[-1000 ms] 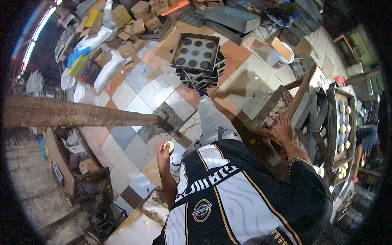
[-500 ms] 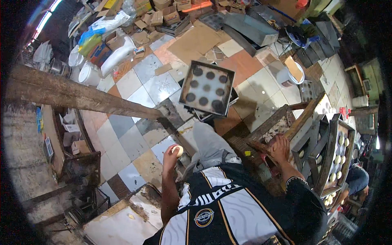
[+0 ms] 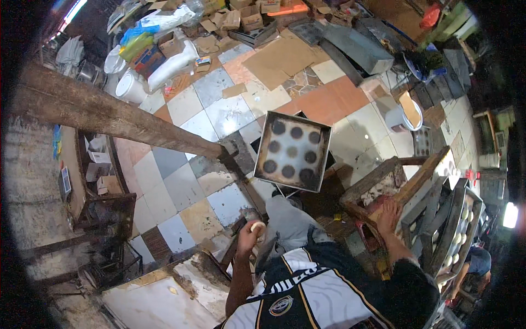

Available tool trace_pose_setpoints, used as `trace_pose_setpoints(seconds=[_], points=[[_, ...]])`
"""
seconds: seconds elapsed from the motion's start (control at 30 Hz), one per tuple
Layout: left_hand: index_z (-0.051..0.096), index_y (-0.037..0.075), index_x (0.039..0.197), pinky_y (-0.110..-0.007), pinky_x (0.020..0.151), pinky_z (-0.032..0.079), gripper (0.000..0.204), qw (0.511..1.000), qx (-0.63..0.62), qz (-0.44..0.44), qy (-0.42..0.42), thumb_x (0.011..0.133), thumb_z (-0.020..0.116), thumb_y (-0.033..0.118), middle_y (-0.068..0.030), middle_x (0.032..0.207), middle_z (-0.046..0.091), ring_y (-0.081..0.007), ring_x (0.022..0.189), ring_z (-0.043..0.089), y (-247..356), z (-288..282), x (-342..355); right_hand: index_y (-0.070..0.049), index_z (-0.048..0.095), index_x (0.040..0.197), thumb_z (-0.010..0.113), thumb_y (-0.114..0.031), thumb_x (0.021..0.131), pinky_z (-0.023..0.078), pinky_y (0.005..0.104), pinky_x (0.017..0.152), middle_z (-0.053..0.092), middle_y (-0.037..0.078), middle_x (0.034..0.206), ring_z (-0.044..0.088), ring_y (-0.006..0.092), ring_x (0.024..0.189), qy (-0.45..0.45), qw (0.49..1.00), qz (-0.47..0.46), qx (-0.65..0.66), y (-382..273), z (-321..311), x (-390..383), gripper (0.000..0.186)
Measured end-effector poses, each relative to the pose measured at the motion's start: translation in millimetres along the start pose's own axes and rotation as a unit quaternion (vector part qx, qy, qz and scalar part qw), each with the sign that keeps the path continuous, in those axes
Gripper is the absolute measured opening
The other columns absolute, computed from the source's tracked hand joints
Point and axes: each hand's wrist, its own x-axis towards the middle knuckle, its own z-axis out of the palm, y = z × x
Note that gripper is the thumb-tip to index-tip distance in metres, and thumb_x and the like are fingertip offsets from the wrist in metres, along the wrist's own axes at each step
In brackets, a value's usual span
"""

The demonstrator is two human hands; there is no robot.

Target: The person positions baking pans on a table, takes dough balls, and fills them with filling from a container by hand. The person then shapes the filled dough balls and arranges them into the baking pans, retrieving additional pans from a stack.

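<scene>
My left hand (image 3: 249, 237) is closed on a small, pale, round dough piece (image 3: 258, 226) in front of my left side. Part of the dough piece is covered by the fingers. On the right, my right hand (image 3: 389, 215) lies with fingers stretched out on a worn wooden frame (image 3: 408, 189) and holds nothing. Ahead of my legs, a square metal tray (image 3: 323, 134) with several dark round marks tops a stack. Beyond my right hand, a tilted tray (image 3: 472, 203) carries several pale dough pieces.
A wooden post (image 3: 126, 118) slants across the left. At lower left is a worn white tabletop (image 3: 148, 304). A white bucket (image 3: 404, 118) stands at the right; boxes (image 3: 226, 21) and sacks crowd the back. Another person (image 3: 476, 263) bends at far right.
My left hand has drawn closer to my body with the dough piece. The whole view has shifted, so the tray stack sits lower and further right. My right hand stays on the wooden frame.
</scene>
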Motion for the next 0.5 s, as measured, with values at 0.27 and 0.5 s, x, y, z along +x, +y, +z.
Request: trace_pose_setpoints(seconds=[0.27, 0.5], points=[[0.073, 0.003, 0.129, -0.041, 0.09, 0.059, 0.037, 0.995, 0.019, -0.083, -0.055, 0.106, 0.07, 0.033, -0.0147, 0.116, 0.076, -0.0242, 0.105, 0.074, -28, 4, 9, -0.004, 0.025, 0.17, 0.073, -0.043, 0.098, 0.054, 0.0546, 0.107, 0.056, 0.033, 0.151, 0.066, 0.0457, 0.124, -0.299, 0.89, 0.069, 0.337, -195, 98, 98, 0.095], [0.073, 0.004, 0.128, -0.041, 0.088, 0.058, 0.036, 0.999, 0.041, -0.018, -0.027, 0.106, 0.069, 0.032, -0.0117, 0.112, 0.076, -0.0232, 0.106, 0.073, -71, -17, -28, -0.009, 0.015, 0.173, 0.061, -0.04, 0.11, 0.034, 0.0561, 0.126, 0.028, 0.019, 0.174, 0.036, 0.0418, 0.155, -0.33, 0.717, 0.303, 0.534, -303, 273, 155, 0.084]])
